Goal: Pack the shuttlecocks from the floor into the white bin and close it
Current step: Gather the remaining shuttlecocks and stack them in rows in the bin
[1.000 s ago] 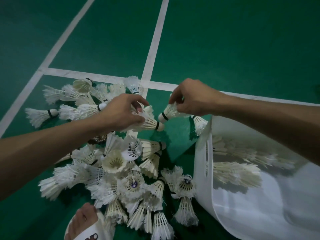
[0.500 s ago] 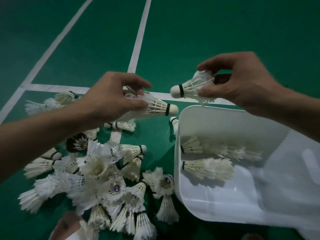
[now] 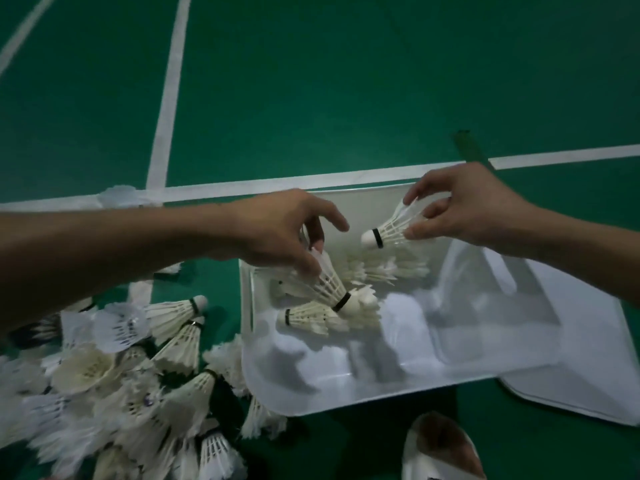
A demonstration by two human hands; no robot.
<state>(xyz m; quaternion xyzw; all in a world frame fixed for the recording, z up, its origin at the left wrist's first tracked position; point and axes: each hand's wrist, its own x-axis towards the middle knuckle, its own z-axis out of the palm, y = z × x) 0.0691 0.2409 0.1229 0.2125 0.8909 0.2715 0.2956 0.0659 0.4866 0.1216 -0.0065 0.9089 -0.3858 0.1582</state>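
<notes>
From the head camera, your left hand (image 3: 287, 230) has its fingers curled down and pinches a shuttlecock (image 3: 329, 282) by the feather skirt. The cork points down and to the right, low over the near-left part of the white bin (image 3: 311, 386). Your right hand (image 3: 464, 206) pinches a second shuttlecock (image 3: 391, 226) by its feathers between thumb and fingertips, with the cork pointing left, above the bin's far edge. The two hands are apart, both over the bin.

A few packed shuttlecocks (image 3: 308, 317) lie on their sides inside the bin, under and just beside your left hand. A large pile of shuttlecocks (image 3: 138, 375) lies on the green floor (image 3: 346, 81) against the bin's left wall. A flat white panel (image 3: 571, 393) lies at the bin's right side; you cannot tell whether it is attached.
</notes>
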